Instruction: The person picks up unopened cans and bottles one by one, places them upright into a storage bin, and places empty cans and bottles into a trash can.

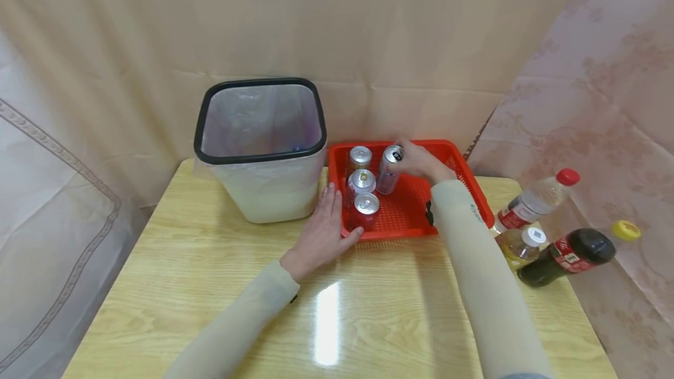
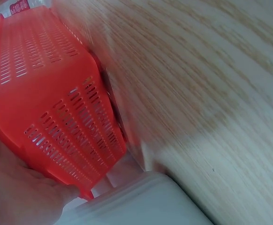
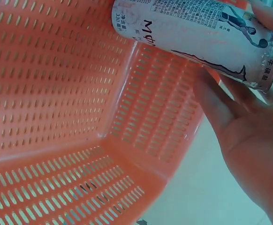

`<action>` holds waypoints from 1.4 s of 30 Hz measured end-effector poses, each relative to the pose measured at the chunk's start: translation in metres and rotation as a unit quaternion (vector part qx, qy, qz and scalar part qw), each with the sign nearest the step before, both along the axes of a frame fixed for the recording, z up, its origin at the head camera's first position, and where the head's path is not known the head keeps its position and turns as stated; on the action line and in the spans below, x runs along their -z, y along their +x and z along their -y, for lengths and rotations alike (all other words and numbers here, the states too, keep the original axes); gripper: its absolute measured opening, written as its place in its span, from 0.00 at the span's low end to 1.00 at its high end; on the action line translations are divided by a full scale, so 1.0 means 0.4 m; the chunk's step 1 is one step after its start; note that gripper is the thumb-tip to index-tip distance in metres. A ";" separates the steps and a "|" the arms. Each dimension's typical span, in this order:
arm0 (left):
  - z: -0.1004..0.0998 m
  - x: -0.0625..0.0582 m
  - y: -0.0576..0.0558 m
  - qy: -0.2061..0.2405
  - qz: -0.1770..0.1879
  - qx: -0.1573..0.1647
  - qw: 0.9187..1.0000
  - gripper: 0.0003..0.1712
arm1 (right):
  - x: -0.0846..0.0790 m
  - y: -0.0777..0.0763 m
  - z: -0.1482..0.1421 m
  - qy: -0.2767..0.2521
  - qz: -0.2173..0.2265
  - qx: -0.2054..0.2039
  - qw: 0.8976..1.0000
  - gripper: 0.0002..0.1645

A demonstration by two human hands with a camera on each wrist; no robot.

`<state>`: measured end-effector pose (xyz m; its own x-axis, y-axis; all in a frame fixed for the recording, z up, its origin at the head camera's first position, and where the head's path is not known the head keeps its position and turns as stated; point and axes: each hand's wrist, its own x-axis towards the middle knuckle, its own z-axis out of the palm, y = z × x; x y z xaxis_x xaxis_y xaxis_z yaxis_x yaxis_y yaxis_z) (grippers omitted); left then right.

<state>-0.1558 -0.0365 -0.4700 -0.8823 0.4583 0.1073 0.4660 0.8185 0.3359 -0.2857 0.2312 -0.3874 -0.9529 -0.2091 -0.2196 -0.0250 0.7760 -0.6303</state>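
In the head view my right hand (image 1: 419,162) grips a tall white drink can (image 1: 388,181) near its top, over the back of a red plastic basket (image 1: 408,231). The right wrist view shows fingers and thumb around the printed can (image 3: 188,40). My left hand (image 1: 320,235) rests against the basket's left side, fingers straight, thumb by the front corner. In the left wrist view that hand (image 2: 21,194) touches the rim of the slotted basket (image 2: 38,77). Along its left side stand a back can (image 1: 360,155), a middle can (image 1: 361,181) and a dark red front can (image 1: 366,206).
A lined bin (image 1: 274,192) with a black rim stands left of the basket on the wooden table (image 1: 221,268). To the right are a red-capped bottle (image 1: 532,203), a white-capped bottle (image 1: 518,246) and a dark cola bottle (image 1: 568,255). Curtains (image 1: 421,45) hang behind.
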 end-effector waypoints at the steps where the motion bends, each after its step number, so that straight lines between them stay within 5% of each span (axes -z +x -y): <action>1: 0.001 -0.001 0.000 0.000 0.001 0.000 1.000 0.59 | 0.000 0.001 -0.001 0.001 0.000 0.001 1.000 0.38; 11: -0.001 0.000 0.002 0.002 0.006 0.002 1.000 0.59 | 0.014 0.004 0.019 -0.014 -0.021 0.008 1.000 0.34; 21: -0.008 0.002 0.004 0.011 0.000 0.007 1.000 0.59 | 0.014 0.010 0.022 -0.007 -0.021 -0.008 1.000 0.40; 27: -0.007 0.002 -0.001 0.010 0.001 0.007 1.000 0.59 | 0.006 0.018 0.014 -0.018 -0.058 -0.016 0.998 0.42; 32: -0.002 -0.001 -0.005 0.010 0.015 0.001 1.000 0.59 | -0.019 0.042 0.011 -0.025 -0.083 -0.003 0.996 0.43; 42: 0.006 -0.004 0.002 0.015 0.021 -0.002 1.000 0.60 | -0.123 0.142 0.031 0.043 -0.103 0.078 0.991 0.47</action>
